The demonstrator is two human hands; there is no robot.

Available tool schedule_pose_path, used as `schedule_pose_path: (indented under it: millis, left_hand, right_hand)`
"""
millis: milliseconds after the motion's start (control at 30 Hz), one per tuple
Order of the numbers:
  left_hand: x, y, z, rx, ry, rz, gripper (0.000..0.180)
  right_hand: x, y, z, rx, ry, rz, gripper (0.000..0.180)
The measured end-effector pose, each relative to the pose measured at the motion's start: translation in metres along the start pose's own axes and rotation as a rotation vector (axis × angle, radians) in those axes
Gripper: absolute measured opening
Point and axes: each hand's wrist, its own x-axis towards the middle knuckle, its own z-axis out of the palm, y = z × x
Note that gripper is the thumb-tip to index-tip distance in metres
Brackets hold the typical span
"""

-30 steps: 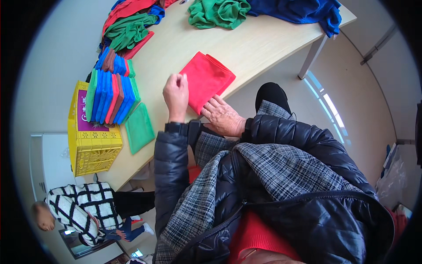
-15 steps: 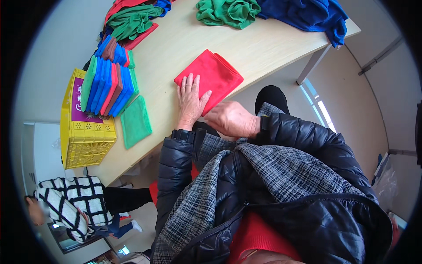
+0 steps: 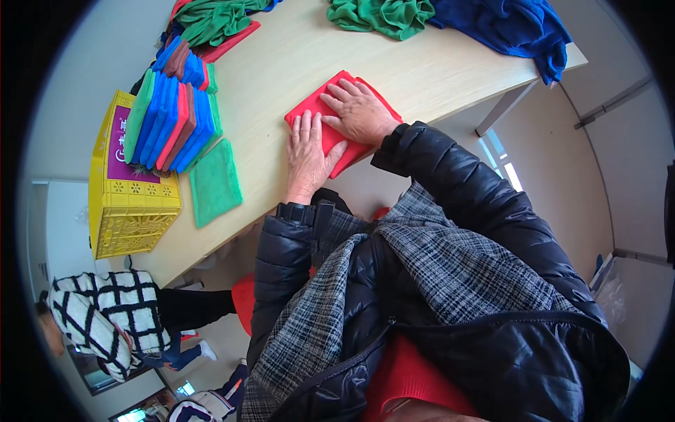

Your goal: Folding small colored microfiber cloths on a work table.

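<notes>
Upper centre: your left hand (image 3: 307,158) and right hand (image 3: 360,114) lie flat, gripping nothing, on the folded red cloth (image 3: 349,157), apparently steadying it.

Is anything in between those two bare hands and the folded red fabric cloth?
Nothing visible is in the way: the left hand and the right hand both lie spread directly on the folded red cloth.

Prob. workrm: lg table (image 3: 260,91), loose cloth piles (image 3: 383,17), folded-cloth stack (image 3: 169,119), yel. crate (image 3: 137,218).
</notes>
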Motion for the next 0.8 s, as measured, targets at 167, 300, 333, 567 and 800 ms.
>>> schedule_pose_path:
  millis: [167, 300, 333, 567, 800]
  left_hand:
    - [0.005, -0.022, -0.003, -0.018, 0.002, -0.138, 0.085]
    - [0.007, -0.029, -0.011, -0.003, -0.006, -0.221, 0.074]
    - [0.004, -0.029, -0.012, -0.003, -0.001, -0.222, 0.074]
    - [0.015, 0.007, -0.011, -0.005, 0.141, -0.019, 0.063]
    - [0.015, 0.009, 0.006, 0.014, 0.1, -0.068, 0.067]
  right_hand:
    - [0.003, -0.001, -0.003, -0.065, 0.046, 0.018, 0.06]
    - [-0.003, -0.001, -0.018, -0.065, -0.006, 0.031, 0.059]
    - [-0.005, -0.001, -0.021, -0.051, -0.019, 0.042, 0.058]
    - [-0.034, -0.012, -0.014, -0.081, 0.106, 0.053, 0.059]
    - [-0.029, 0.0, -0.005, -0.091, 0.144, 0.029, 0.057]
